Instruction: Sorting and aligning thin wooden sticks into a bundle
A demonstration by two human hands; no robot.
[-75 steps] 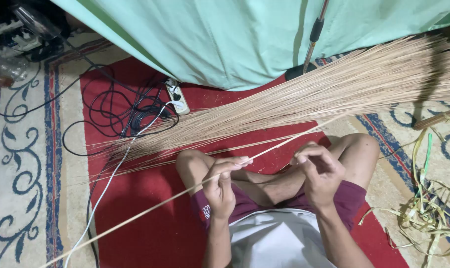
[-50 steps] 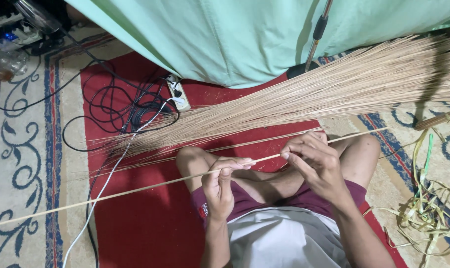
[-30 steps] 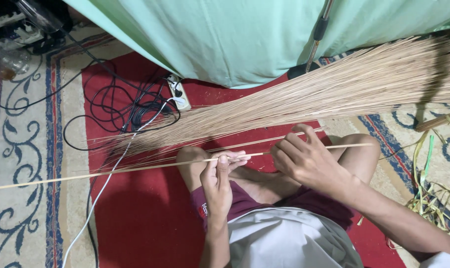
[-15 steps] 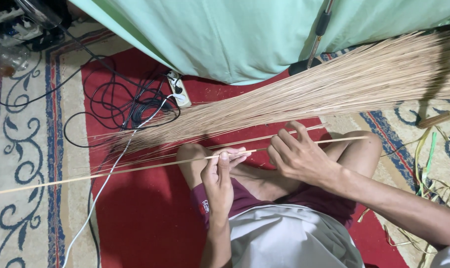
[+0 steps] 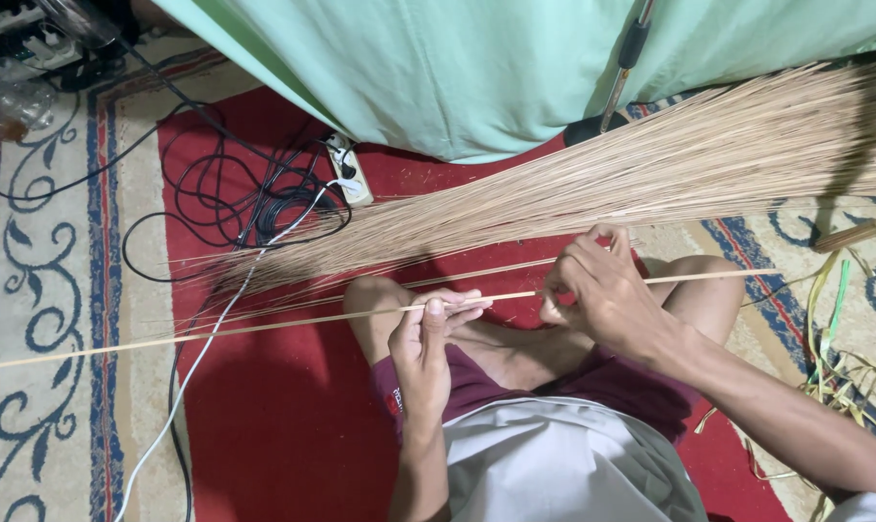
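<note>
Two hands: both were closed on one long thin stick (image 5: pixel 264 325) that ran nearly level across the lap, from 9 o'clock at the frame's edge toward 3 o'clock.
Left hand (image 5: pixel 426 340): rose from 6 o'clock with the forearm upright, wrist straight, palm turned inward; thumb and fingertips were pinched shut on the stick, fingers pointing toward 2 o'clock.
Right hand (image 5: pixel 597 295): came in from 4 o'clock on a long slanting forearm, knuckles up, fingers curled down and closed over the stick, just beside the left fingertips.
Stick: lay above the bent knees, touching both hands, its far end reaching past the right knee toward 3 o'clock.
Bundle of sticks (image 5: pixel 650 174): fanned from 3 o'clock down toward 9 o'clock, just beyond the hands, apart from the held stick.
Rug (image 5: pixel 264 425): red middle with a pale patterned border, under the legs.
Cables (image 5: pixel 254 198): black loops at 10 o'clock beside a white power strip (image 5: pixel 348 171).
Green cloth (image 5: pixel 438 68): hung across 12 o'clock.
</note>
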